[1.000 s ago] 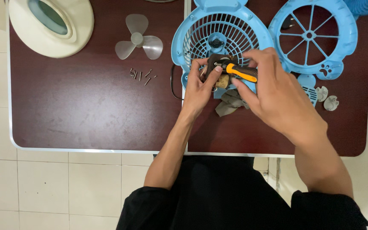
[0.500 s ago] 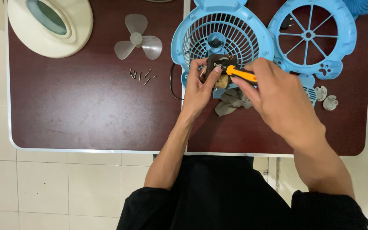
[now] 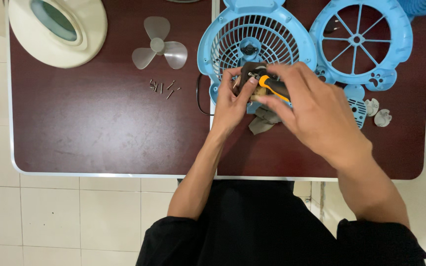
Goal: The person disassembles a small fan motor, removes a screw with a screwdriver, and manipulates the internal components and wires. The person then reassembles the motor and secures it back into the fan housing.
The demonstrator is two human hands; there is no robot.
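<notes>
My left hand (image 3: 231,101) grips a small dark fan motor (image 3: 249,75) at the lower rim of a blue round fan grille (image 3: 257,42). My right hand (image 3: 314,111) is closed around an orange-and-black screwdriver (image 3: 273,87), whose tip points at the motor. Both hands meet just below the grille's hub. The motor's underside is hidden by my fingers.
A second blue grille with spokes (image 3: 361,42) lies at the right. A clear three-blade propeller (image 3: 159,47) and a cream fan base (image 3: 57,29) sit at the back left. Several loose screws (image 3: 162,87) lie mid-table. Small white and blue parts (image 3: 375,111) rest right. A black cable (image 3: 200,98) loops near the grille.
Both hands stay at the motor. My right hand has shifted slightly, turning the screwdriver; the rest of the table is unchanged.
</notes>
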